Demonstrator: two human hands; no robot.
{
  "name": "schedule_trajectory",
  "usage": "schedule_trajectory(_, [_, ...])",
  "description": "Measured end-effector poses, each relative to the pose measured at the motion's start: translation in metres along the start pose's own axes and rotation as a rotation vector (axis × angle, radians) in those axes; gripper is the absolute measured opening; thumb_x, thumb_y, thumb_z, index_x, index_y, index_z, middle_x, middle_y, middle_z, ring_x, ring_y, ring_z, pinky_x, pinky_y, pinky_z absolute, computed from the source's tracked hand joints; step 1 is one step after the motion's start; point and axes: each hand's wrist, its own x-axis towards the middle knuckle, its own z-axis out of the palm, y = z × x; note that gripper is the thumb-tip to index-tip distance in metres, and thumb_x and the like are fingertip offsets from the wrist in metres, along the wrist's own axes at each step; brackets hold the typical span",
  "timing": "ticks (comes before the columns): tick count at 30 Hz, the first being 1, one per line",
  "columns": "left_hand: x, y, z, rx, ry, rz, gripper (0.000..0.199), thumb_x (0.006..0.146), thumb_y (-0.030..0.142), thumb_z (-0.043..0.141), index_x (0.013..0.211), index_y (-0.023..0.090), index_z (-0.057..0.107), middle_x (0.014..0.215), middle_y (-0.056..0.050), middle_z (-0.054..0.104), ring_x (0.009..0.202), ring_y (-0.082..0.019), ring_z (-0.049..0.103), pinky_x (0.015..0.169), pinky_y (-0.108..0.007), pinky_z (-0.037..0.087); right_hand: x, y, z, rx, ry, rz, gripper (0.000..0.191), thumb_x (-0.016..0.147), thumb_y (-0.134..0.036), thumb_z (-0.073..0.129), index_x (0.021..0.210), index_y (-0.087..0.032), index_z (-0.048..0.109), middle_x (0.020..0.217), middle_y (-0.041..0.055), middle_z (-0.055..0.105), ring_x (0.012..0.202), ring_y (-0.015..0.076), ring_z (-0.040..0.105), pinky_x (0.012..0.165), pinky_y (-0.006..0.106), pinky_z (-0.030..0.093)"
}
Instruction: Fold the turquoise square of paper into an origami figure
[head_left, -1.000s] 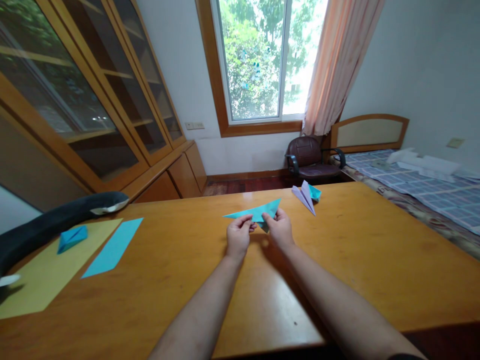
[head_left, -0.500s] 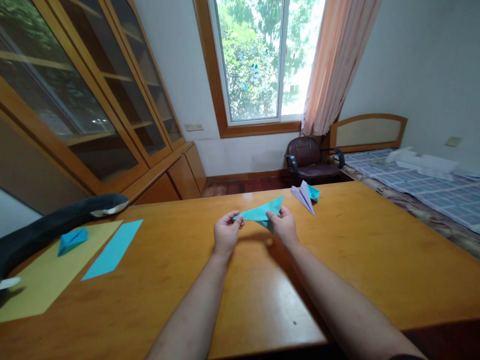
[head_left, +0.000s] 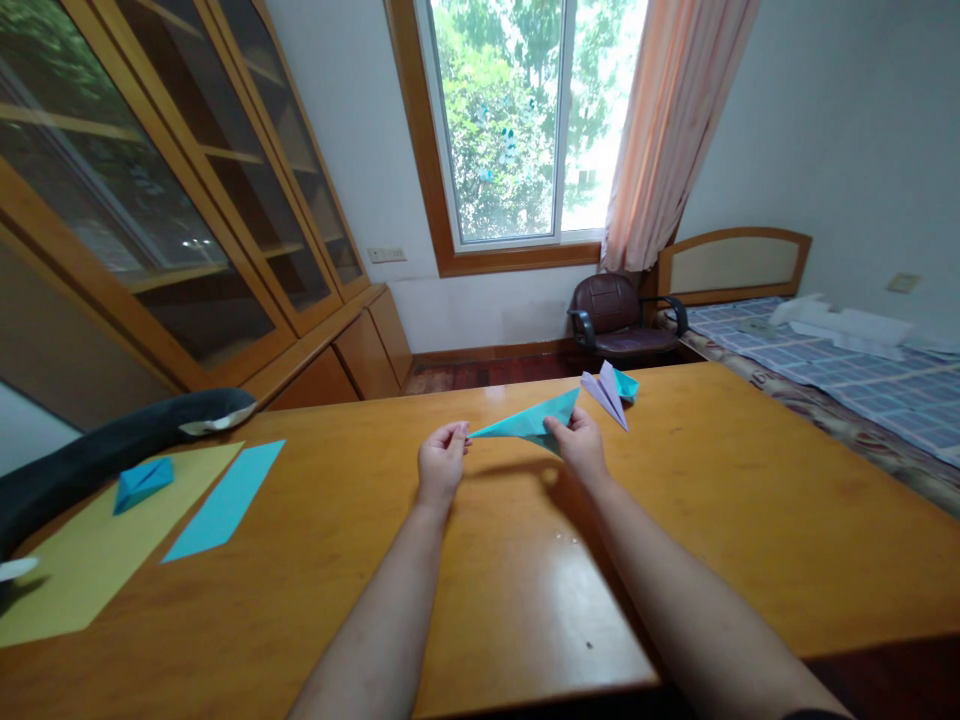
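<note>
A folded turquoise paper plane (head_left: 525,420) is held above the middle of the wooden table (head_left: 360,600), its narrow tip pointing left. My left hand (head_left: 441,462) pinches that tip between thumb and fingers. At the wider end, my right hand (head_left: 581,445) grips the folded body, thumb on the near side and fingers mostly hidden behind the paper. Beyond my right hand lies a lilac paper plane (head_left: 606,394), next to a small turquoise folded paper (head_left: 625,385).
On the left lie a yellow sheet (head_left: 82,570), a turquoise paper strip (head_left: 225,505) and a blue folded paper piece (head_left: 142,485). A dark plush-looking object (head_left: 97,440) curves along that edge. Past the table stand a brown armchair (head_left: 615,310) and a bed (head_left: 847,370).
My right hand has shifted slightly right with the wide end of the paper plane. My left hand has moved a little left, its fingers now at the very tip.
</note>
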Motion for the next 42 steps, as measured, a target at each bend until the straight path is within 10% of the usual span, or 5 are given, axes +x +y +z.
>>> schedule_trajectory(8, [0.002,0.013,-0.014,0.335,-0.365,0.343,0.035,0.074,0.042,0.065,0.1,0.018,0.065,0.112,-0.01,0.063,0.108,-0.023,0.057,0.099,-0.04,0.042,-0.002,0.002,-0.005,-0.104,-0.378,-0.02,0.021,0.062,-0.035,0.074,0.076,-0.02,0.069,0.086,0.0041,0.071,0.082,0.0206,0.065,0.082,0.036,0.05])
schedule_trajectory(17, [-0.022,0.033,0.006,0.746,-0.727,0.666,0.094,0.062,0.026,0.074,0.141,0.025,0.025,0.147,-0.008,0.032,0.137,-0.03,0.022,0.112,-0.05,0.021,-0.006,0.011,-0.004,-0.254,-0.62,-0.204,0.011,0.063,-0.033,0.077,0.066,-0.024,0.072,0.133,0.0051,0.052,0.126,0.0248,0.044,0.108,0.04,0.028])
schedule_trajectory(34, [-0.028,0.033,0.019,0.809,-0.746,0.582,0.031,0.063,0.009,0.051,0.091,0.021,0.046,0.093,-0.005,0.055,0.087,-0.02,0.052,0.08,-0.034,0.042,-0.006,0.0,-0.008,-0.288,-0.764,-0.226,0.007,0.067,-0.028,0.073,0.067,-0.021,0.072,0.14,0.0067,0.044,0.13,0.0265,0.038,0.108,0.039,0.028])
schedule_trajectory(42, [-0.016,0.035,0.016,1.012,-0.545,0.555,0.03,0.06,0.007,0.05,0.087,0.021,0.047,0.09,-0.006,0.054,0.085,-0.022,0.049,0.079,-0.035,0.04,0.0,-0.002,-0.012,-0.445,-0.584,-0.379,0.006,0.065,-0.015,0.066,0.068,-0.019,0.068,0.094,0.0045,0.06,0.091,0.0174,0.058,0.084,0.031,0.045])
